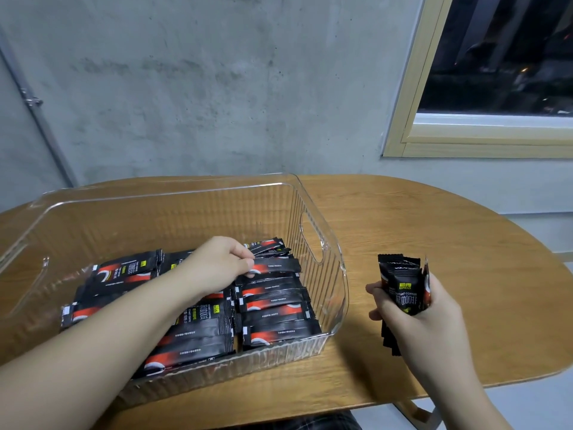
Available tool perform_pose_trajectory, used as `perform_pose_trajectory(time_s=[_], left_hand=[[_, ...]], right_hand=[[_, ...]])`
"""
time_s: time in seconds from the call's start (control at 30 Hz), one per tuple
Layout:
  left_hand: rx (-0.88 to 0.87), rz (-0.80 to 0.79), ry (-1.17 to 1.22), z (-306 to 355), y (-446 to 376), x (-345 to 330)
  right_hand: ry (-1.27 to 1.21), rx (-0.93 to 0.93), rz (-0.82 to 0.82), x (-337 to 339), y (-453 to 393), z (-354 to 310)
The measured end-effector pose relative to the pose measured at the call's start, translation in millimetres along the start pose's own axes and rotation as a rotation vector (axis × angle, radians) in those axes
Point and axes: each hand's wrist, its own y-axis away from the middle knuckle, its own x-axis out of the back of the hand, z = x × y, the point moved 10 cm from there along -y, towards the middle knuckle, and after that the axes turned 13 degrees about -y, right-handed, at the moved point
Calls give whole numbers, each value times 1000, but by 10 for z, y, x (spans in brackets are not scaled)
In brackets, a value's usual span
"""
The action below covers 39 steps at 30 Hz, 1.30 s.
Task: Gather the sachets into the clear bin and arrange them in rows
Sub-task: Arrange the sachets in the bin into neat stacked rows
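My left hand [221, 262] pinched a crosswise sachet [277, 265] inside the clear bin [313, 218], while my right hand [412, 308], just outside its right wall, gripped an upright bundle of sachets [401, 280], the nearer supply.

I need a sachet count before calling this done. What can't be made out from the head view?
- Sachets under the left hand and forearm: hidden in the clear bin.
- Number in the bundle of sachets: the right hand wraps round it.
- Small print on the sachets: too small and blurred.
- Bin's left end: cut off by the frame edge.
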Motion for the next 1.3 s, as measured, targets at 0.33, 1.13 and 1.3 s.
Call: perform_pose_trajectory(time_s=[0.33,1.13,1.3], left_hand=[[-57,-247,-69,-59,302,-135],[-242,55,-848,293,-579,-170],[-185,20,-747,279,-587,-214]], right_hand=[[9,-6,2,33,-9,59],[22,24,18,-72,-378,399],[25,49,9,-112,-494,456]])
